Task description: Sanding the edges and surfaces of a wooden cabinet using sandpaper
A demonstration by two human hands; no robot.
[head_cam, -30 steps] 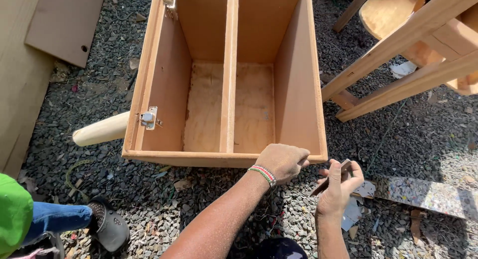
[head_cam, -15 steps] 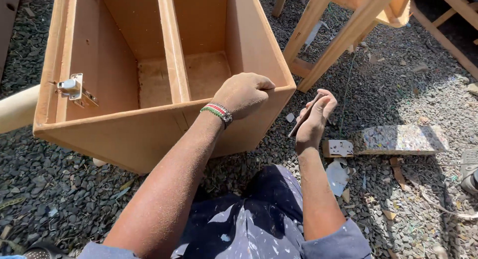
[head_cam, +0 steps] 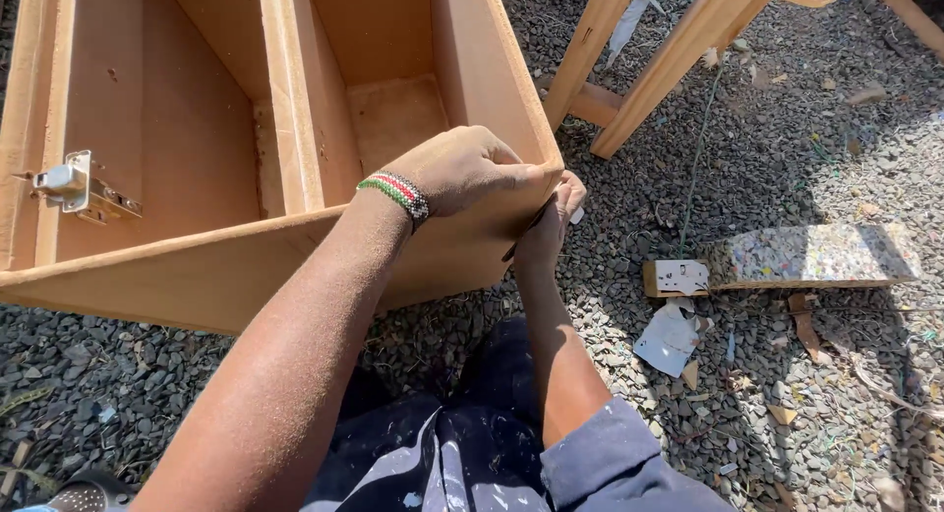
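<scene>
Two hands on one corner: your left hand (head_cam: 462, 173) clamps the cabinet (head_cam: 197, 276) edge, so keep it firm while your right hand (head_cam: 551, 222), curled round a thin dark tool, works underneath.

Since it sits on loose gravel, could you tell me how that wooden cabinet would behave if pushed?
The wooden cabinet probably stays stiff, being boxed panels with a divider. It likely drags rather than slides on the gravel. The left hand gripping its corner suggests it can shift.

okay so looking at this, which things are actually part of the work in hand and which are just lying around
In use:
wooden cabinet, gripped at its corner by the left hand
thin dark tool in the right hand

Lying about:
speckled board
paper scraps
wooden frame legs
gravel
</scene>
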